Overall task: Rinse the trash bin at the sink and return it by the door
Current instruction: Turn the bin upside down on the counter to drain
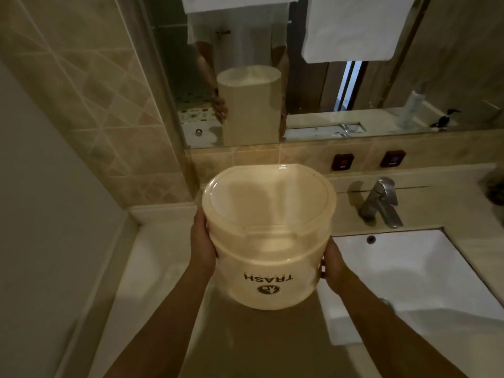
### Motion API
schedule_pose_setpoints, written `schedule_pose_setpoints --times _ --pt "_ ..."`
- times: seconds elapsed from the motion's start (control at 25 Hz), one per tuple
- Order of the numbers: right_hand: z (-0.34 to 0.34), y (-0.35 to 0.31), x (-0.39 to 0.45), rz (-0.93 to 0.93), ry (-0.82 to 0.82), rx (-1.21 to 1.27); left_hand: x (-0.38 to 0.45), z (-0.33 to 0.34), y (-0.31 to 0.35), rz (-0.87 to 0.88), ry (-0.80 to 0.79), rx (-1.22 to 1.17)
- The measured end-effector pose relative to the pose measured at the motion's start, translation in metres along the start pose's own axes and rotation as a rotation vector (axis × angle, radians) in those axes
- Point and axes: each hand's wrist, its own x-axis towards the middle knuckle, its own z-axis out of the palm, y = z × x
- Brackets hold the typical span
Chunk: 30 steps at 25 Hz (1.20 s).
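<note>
Centre frame: trash bin, lid on | left hand, right hand gripped its 2 sides | advised: carry level toward sink, lower right.

A beige stone worktop fills the lower frame, carrying a white sink (set in) and chrome faucet at right.

The trash bin is creamy white, with the word TRASH and a small round picture in black. The sink is white and the tap is shiny grey. The wall tiles are tan with pale criss-cross lines. The towel is white — and two small dark red squares sit behind the tap.
</note>
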Motion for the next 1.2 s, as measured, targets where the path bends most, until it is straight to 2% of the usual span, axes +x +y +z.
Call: schedule_pose_setpoints --times 0.2,0.6,0.96,1.2 --pt "-0.003 0.027 0.023 0.064 0.026 0.094 -0.001 -0.01 -0.03 -0.023 0.049 0.106" --pt "-0.01 0.052 0.058 0.107 0.077 -0.047 0.003 -0.021 -0.056 0.01 0.092 0.333" --pt "-0.014 0.049 0.059 0.097 0.06 -0.131 0.001 -0.021 -0.06 0.022 0.114 0.32" --pt "-0.017 0.03 0.05 0.013 0.0 -0.035 -0.003 -0.019 -0.058 0.027 0.134 0.311"
